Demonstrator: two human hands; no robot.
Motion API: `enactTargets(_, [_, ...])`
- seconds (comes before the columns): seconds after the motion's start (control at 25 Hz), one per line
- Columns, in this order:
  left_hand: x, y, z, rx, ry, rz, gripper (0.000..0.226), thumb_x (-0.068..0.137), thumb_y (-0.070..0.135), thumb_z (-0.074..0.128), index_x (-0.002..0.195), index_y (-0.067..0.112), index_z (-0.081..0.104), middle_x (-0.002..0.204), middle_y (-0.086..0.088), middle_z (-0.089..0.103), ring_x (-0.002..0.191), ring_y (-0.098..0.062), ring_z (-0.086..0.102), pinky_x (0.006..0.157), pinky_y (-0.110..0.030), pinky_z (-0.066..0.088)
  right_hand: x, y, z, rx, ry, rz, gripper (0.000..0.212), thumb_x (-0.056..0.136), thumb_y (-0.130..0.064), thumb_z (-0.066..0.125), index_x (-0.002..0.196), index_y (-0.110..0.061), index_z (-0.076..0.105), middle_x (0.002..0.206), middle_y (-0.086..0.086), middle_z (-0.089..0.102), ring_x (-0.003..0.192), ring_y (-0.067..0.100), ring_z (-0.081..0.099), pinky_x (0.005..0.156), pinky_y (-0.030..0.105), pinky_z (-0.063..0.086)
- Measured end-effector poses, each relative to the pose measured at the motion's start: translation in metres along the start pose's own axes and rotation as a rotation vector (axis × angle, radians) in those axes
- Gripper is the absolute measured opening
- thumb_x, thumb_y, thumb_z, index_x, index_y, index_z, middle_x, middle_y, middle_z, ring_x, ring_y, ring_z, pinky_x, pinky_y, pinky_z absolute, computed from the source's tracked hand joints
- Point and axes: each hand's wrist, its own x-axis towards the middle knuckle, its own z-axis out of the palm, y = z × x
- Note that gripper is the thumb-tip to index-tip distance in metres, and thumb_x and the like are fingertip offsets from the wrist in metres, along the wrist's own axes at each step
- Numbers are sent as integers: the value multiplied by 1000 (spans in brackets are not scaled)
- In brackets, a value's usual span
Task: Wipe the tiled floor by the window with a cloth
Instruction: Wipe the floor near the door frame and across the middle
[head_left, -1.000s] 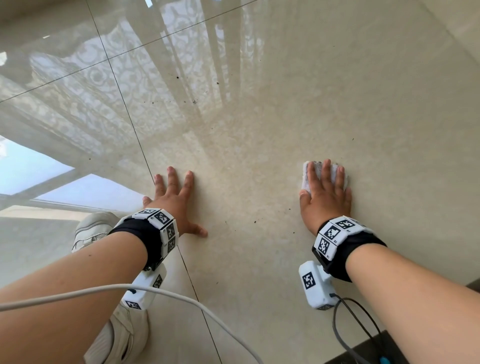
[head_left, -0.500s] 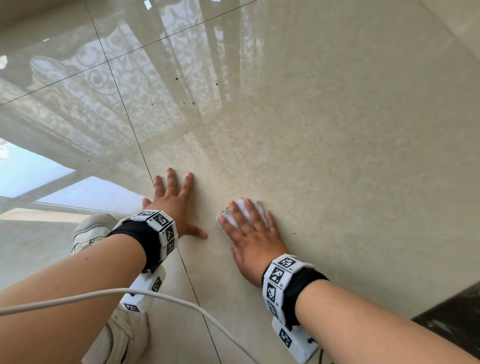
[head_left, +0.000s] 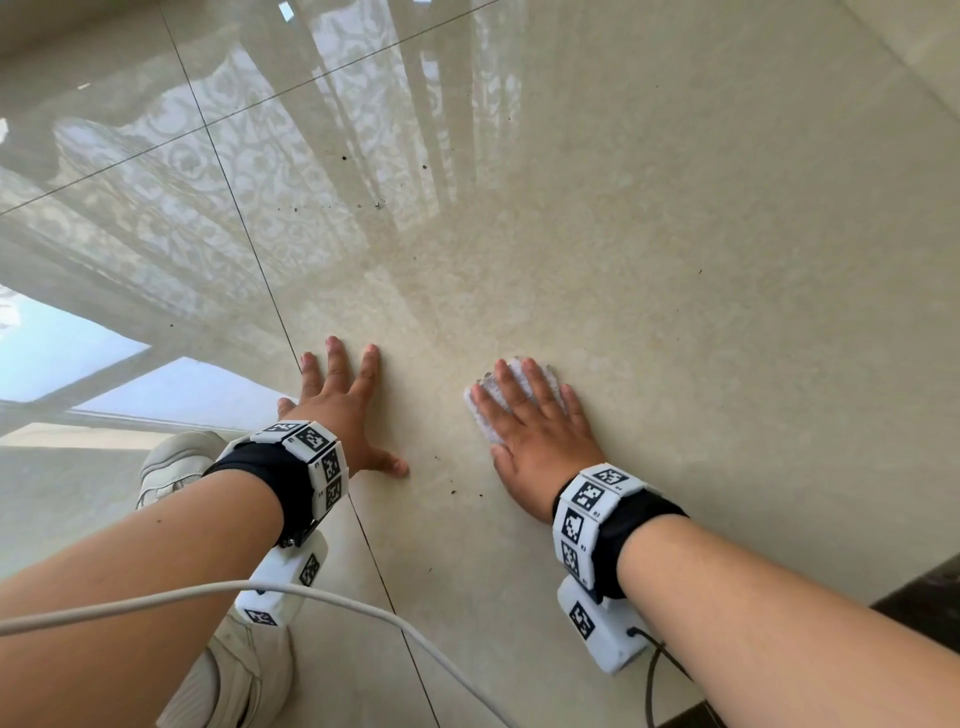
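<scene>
A: Pressing on anything, the right hand (head_left: 535, 431)?

B: Yep, it lies flat on the white cloth (head_left: 518, 370), fingers straight and a bit fanned, palm down. The cloth sits under the fingers and shows between them and past the tips, approx. mid-frame on the big beige tile.

A: And the left hand (head_left: 340, 405)?

B: Flat on the tiled floor (head_left: 675, 260) too, fingers spread wide, thumb out to the side, holding nothing. It rests just right of a grout line (head_left: 249, 249), near the other hand but not touching it.

A: Floor condition?

B: Glossy. Dark specks (head_left: 379, 204) are scattered ahead of the hands, w/ a few more btwn the two wrists (tiny, can't tell what they are). A lace curtain reflection (head_left: 260, 171) and a bright window reflection (head_left: 52, 353) show on the left tiles.

A: Anything else in shot?

B: Black wristbands w/ white marker blocks on the left wrist (head_left: 311, 457) and the right wrist (head_left: 587, 514). A pale shoe (head_left: 176, 462) is behind the left arm, and a white cable (head_left: 363, 608) crosses the bottom of the frame.
</scene>
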Motion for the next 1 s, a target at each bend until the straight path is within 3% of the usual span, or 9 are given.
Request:
enactTargets(0.2, [-9,-1,-11,-2,1,-17,153,49,70,83,144,40,-33,151,2,-44,144,-30,-31,114,-65,12,13,34,-24,67,111,167,68,98,-36,32,151,-43,-11,157,-12,-27,144,15,-27,116,43,-12])
enactTargets(0.4, [-22,-4,-15,7,3,-42,153,50,69,83,144,39,-33,150,2,-45,144,-30,-31,115,-65,13,11,72,-34,157,206,444,66,99,-38,32,152,-41,-7,159,-10,-23,146,18,-23,118,45,-5])
enactTargets(0.56, [-38,-12,-12,12,13,-81,153,49,70,83,142,40,-35,150,2,-45,144,-30,-31,115,-64,13,9,57,-32,196,196,470,64,101,-38,28,152,-40,-11,158,-9,-27,145,21,-25,118,48,-4])
enactTargets(0.68, [-51,-16,-11,10,23,-91,153,49,70,83,141,41,-36,149,2,-46,143,-30,-31,115,-64,13,1,31,-32,156,174,342,65,101,-37,28,152,-38,-13,158,-8,-28,145,23,-26,117,50,-4])
enactTargets(1.0, [-125,-38,-11,-19,65,-202,153,49,71,82,144,39,-33,151,0,-44,143,-31,-31,115,-64,14,-43,-85,-32,45,66,-264,62,101,-35,25,151,-41,-10,157,-11,-29,142,19,-33,111,46,-22])
